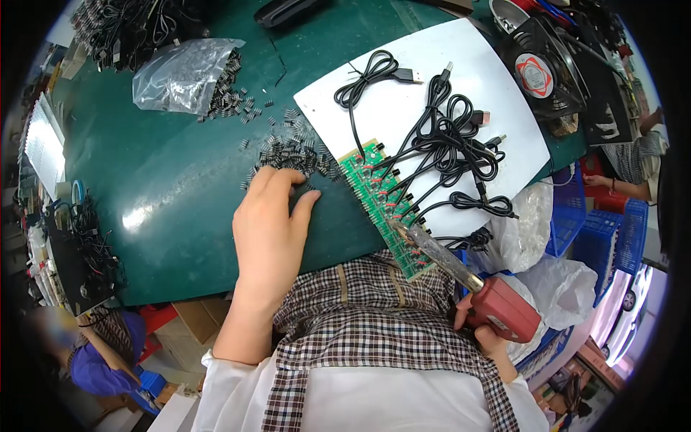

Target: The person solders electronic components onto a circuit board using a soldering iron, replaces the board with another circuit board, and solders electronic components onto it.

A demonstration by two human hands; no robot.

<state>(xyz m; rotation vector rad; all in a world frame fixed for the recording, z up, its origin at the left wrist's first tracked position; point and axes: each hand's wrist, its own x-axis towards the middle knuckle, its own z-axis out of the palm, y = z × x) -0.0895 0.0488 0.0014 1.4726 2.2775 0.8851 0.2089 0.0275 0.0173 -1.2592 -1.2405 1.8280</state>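
Observation:
My left hand [272, 216] rests at the near edge of a pile of small black pin parts [291, 153], fingers curled with thumb and forefinger slightly apart. Whether its fingertips hold a part is hidden. At the lower right my right hand [484, 331] grips a red soldering iron [504, 309], partly hidden beneath it. The iron's metal tip reaches the lower half of a green circuit board [374, 194], which lies slanted at the edge of a white sheet [432, 54]. Bundled black USB cables [461, 144] run from the board across the sheet.
A plastic bag [176, 75] of black parts lies open on the green table [165, 237]. Beyond are piled cables [137, 25] and a black fan [536, 72]. Plastic bags [565, 284] and blue baskets [601, 237] stand at right. Other people [111, 353] sit at both sides.

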